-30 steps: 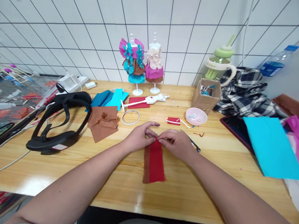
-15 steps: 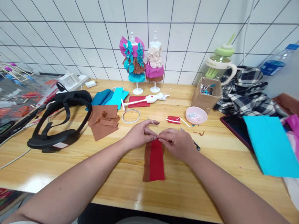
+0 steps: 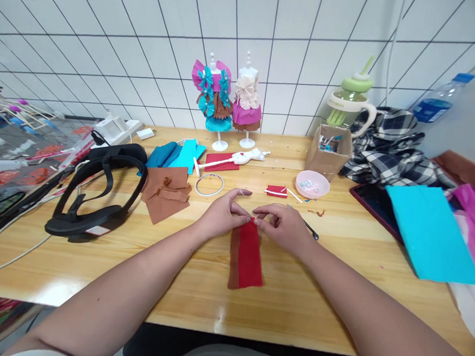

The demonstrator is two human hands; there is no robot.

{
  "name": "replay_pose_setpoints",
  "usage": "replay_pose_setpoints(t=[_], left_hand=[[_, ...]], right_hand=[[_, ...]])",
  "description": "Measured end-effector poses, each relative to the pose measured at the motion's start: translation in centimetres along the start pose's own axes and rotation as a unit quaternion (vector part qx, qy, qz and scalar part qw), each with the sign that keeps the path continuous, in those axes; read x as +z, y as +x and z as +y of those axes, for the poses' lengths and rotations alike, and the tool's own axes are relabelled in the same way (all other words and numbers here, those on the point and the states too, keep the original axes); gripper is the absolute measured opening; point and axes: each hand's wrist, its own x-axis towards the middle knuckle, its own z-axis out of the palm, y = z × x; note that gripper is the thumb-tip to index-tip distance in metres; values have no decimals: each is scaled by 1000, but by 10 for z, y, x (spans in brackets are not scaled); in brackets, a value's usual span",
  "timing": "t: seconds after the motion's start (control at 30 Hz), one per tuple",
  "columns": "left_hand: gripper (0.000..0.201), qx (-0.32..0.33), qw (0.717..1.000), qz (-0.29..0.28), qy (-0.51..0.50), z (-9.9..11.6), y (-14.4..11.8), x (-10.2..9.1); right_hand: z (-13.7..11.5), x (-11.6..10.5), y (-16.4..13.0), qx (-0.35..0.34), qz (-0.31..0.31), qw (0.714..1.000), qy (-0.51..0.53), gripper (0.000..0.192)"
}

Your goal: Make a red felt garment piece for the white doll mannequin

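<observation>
Item under inspection: a red strip (image 3: 250, 258) with a brown strip (image 3: 235, 260) along its left edge, lying just below the centre of the frame on the wooden table (image 3: 293, 308). From where I stand I cannot tell whether the two are joined.

Long axis: nearly upright in the frame, the free end toward the lower edge, the far end directly between the fingertips. Neither hand is clearly nearer; they meet at that end from opposite sides.

Left hand (image 3: 222, 215): pinches the upper end of the red strip, thumb on top, forefinger raised and clear. The fingers beneath are partly hidden.

Right hand (image 3: 280, 228): fingers curled, thumb and forefinger at the same end. Whether they are closed on the fabric I cannot tell.

Surroundings: a dark-handled tool (image 3: 312, 231) projects from behind the right hand. Above the hands, right of centre, sit a small red piece (image 3: 276, 195) and a pink bowl (image 3: 312, 196). Brown cloth (image 3: 167, 205) lies left of centre.
</observation>
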Motion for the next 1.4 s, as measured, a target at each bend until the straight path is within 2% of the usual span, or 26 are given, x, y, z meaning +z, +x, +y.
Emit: replay_pose_setpoints(t=[0.17,0.33,0.5,0.7,0.87,1.07,1.27,1.4], left_hand=[[63,11,1000,3,28,-3,1,3],[58,51,996,-1,68,-2,-1,0],[46,97,981,29,163,-8,0,-4],[44,123,967,34,220,-9,1,-2],[44,135,964,28,229,-6,0,-1],[39,154,953,23,261,-5,0,-1],[35,183,915,34,358,-2,-1,-5],[38,186,901,10,393,1,-5,-12]], right_hand=[[-1,4,1,27,-2,1000,-9,11],[4,2,3,59,-4,998,-2,9],[7,1,4,59,-13,998,-15,9],[9,0,3,43,-24,999,-25,27],[8,2,5,31,-14,998,-60,16],[10,1,5,-8,-22,996,-89,15],[10,-1,1,-41,-34,988,-145,19],[6,-7,-3,-65,-57,978,-192,22]])
